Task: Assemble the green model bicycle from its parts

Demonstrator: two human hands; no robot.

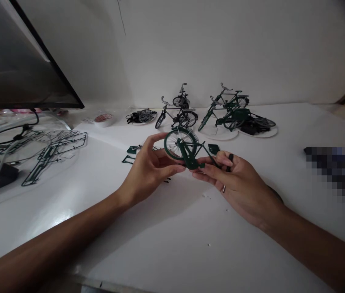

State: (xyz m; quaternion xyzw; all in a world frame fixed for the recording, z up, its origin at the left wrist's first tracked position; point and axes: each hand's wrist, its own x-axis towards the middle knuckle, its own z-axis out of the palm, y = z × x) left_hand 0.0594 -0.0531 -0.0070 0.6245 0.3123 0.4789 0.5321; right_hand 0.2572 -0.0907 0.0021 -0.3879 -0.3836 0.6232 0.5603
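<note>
Between my two hands, above the table, is a green model bicycle [190, 156], partly assembled, with one spoked wheel and a chain cover showing. My left hand [152, 167] grips it at the wheel side, thumb near the chain cover and fingers partly hidden behind the wheel. On the other side my right hand [236, 177] pinches the frame near the crank, and a dark ring is on one finger. Small green parts [128, 159] lie on the table behind my left hand. Another green piece [213, 149] lies just beyond my right fingers.
Finished-looking model bicycles [178, 116] and green ones [225, 106] stand by the wall. Dark parts lie on a white plate [271, 133]. Green sprue frames [55, 152], a tape roll [103, 119], cables and a monitor [22, 61] are at left. A blurred patch [339, 175] is at right.
</note>
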